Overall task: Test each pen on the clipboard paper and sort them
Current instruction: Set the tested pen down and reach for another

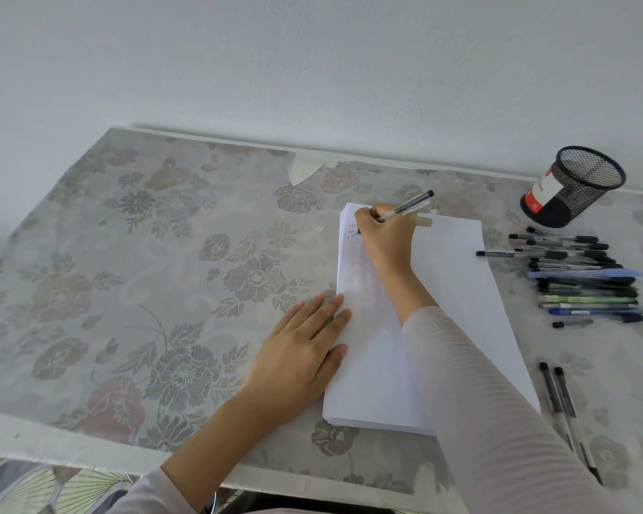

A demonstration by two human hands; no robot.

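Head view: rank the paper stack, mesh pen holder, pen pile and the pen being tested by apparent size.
1. paper stack
2. pen pile, counting its whole spread
3. mesh pen holder, farther back, so possibly understated
4. held pen, partly hidden by fingers

One head-worn camera gives the only view. It looks forward and down from above the near edge of the table, facing the pale wall behind it. It sits close: both forearms enter from the bottom edge, the left hand and the right hand with its pen near centre. The wide lens bows the table's edges; the mesh pen holder shows near the right border of the frame.
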